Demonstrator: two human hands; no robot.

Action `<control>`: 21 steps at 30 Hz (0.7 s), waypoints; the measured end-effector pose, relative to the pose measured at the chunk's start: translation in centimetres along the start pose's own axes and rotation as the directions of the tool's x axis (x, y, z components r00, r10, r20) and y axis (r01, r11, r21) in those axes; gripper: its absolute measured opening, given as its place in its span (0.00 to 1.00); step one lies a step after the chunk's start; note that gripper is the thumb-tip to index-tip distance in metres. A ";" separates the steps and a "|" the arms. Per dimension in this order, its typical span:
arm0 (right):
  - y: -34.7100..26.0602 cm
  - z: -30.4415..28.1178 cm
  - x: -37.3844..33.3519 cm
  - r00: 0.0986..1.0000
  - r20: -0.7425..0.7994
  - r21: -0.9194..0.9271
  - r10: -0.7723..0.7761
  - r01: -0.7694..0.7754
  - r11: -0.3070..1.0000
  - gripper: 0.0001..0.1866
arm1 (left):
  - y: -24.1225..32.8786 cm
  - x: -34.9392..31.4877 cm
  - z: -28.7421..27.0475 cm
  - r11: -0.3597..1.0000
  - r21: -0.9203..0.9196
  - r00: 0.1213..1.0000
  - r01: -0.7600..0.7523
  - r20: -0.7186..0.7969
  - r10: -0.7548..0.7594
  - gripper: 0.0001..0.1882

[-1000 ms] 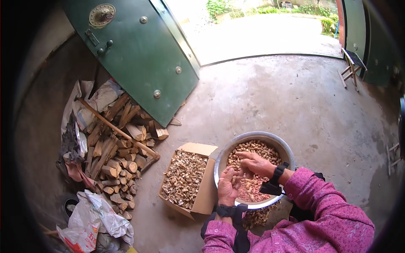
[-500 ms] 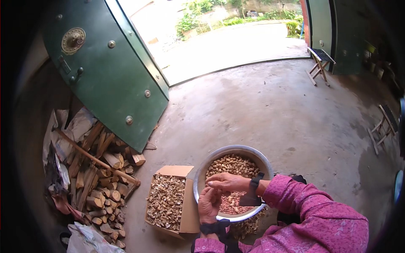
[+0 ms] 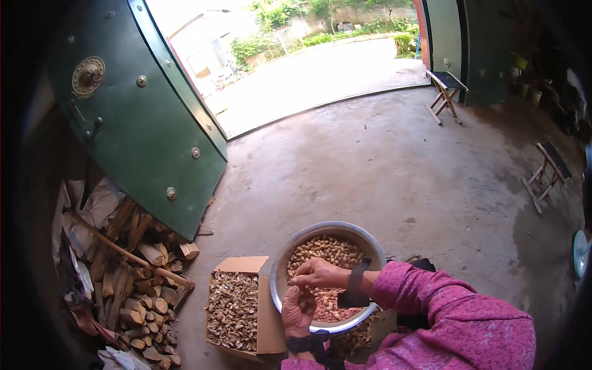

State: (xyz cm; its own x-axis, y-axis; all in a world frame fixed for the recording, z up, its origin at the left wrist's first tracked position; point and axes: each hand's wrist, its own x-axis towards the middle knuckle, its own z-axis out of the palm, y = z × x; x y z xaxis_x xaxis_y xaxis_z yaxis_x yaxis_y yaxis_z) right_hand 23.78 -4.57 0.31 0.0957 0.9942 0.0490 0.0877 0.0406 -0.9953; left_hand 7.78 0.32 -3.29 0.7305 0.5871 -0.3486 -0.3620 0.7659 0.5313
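Note:
A wide metal basin (image 3: 327, 225) stands on the floor in front of me. Unshelled peanuts (image 3: 330, 250) fill its far side, and pinkish shelled kernels (image 3: 330, 310) lie in its near side. Above its left part my right hand (image 3: 322, 273) is closed, thumb and fingertips pinched together. Just below and nearer, my left hand (image 3: 298, 313) has its fingers curled close to the right fingertips. Whatever small thing they hold is too small to make out. Left of the basin, an open cardboard box (image 3: 271, 324) holds broken peanut shells (image 3: 233, 308).
Split firewood (image 3: 145, 296) is stacked at the left beneath a green metal door (image 3: 145, 111). Two folding stools (image 3: 445, 92) stand on the concrete floor (image 3: 345, 166) to the right. More shells (image 3: 357, 333) lie beside the basin's near edge. A doorway opens onto a bright yard.
My view has shifted, so the basin and box appear lower and further left. The right fingertips have come down toward the left hand's fingertips. Both hands stay over the basin.

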 end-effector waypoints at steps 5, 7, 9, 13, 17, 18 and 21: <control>0.4 0.5 -0.1 0.993 -0.089 -0.027 -0.082 0.080 0.996 0.14 | -0.3 -0.1 0.5 1.000 -0.005 1.000 -0.014 0.005 0.014 0.05; 0.5 0.5 -0.1 0.998 -0.057 0.050 -0.003 0.006 0.999 0.16 | -0.3 0.0 0.5 1.000 -0.014 1.000 -0.012 0.006 0.012 0.05; 1.0 0.7 0.0 0.998 -0.041 0.128 0.040 -0.035 0.991 0.17 | -0.4 0.0 0.6 1.000 -0.011 1.000 -0.011 0.003 0.011 0.05; 0.9 0.9 0.0 0.957 0.157 0.275 0.244 -0.279 0.920 0.23 | -0.3 0.1 0.5 0.999 -0.041 1.000 -0.025 -0.004 0.025 0.05; 2.7 1.5 0.2 0.940 0.271 0.417 0.206 -0.308 0.855 0.25 | -0.5 0.7 -0.3 0.997 -0.061 0.997 -0.037 0.059 0.040 0.07; 2.7 1.6 0.1 0.937 0.282 0.424 0.204 -0.313 0.850 0.25 | -0.5 0.6 -0.2 0.997 -0.061 0.998 -0.040 0.042 0.043 0.08; 2.2 2.3 -0.1 0.945 0.271 0.388 0.182 -0.280 0.878 0.26 | -0.4 0.7 0.7 0.998 -0.052 0.998 -0.023 0.051 0.026 0.09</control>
State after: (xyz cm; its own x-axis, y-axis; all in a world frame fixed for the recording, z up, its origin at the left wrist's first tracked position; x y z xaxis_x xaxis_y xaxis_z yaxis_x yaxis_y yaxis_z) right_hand 21.73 -4.32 -2.05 -0.1624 0.9742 -0.1570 -0.3347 -0.2040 -0.9200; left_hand 8.84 0.28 -3.23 0.7497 0.5924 -0.2950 -0.4081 0.7647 0.4987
